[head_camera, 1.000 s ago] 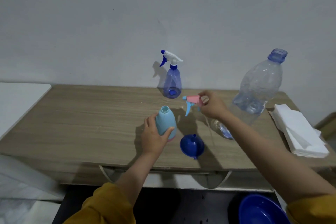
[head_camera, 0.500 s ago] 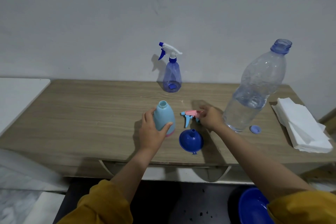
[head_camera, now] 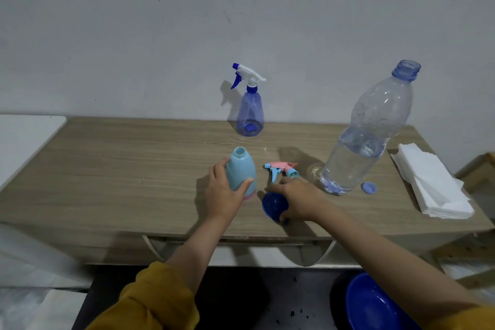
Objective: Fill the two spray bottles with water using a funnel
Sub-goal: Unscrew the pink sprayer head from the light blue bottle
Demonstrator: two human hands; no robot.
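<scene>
Blue basin (head_camera: 375,305): lowest in view at bottom right, below the table edge, partly cut off by the frame.
Sleeves (head_camera: 158,300): mustard-yellow, pushed up on both forearms.
Table (head_camera: 107,174): wood-grain top, running left to right against a pale wall.
Right hand (head_camera: 298,199): curled over the funnel, fingers and thumb closed round its rim, gripping it.
Funnel (head_camera: 272,205): dark blue, on the tabletop near the front edge, mostly under the right hand, just right of the light-blue bottle.
Left hand (head_camera: 223,191): wrapped round the lower body of the light-blue bottle, thumb across the front, fingers behind.
Light-blue spray bottle (head_camera: 241,171): upright on the table, neck open with no head on it, pink band at the base.
Pink-and-blue trigger head (head_camera: 281,169): lying on its side on the table, just behind the right hand, between the light-blue bottle and the water bottle.
Water bottle (head_camera: 367,136): large, clear, uncapped, standing right of centre, roughly half full.
Blue cap (head_camera: 369,187): on the table just right of the water bottle's base.
Paper napkins (head_camera: 431,182): white stack at the table's right end.
Translucent blue spray bottle (head_camera: 250,112): farthest back, upright near the wall, white-and-blue trigger head fitted, well apart from both hands.
</scene>
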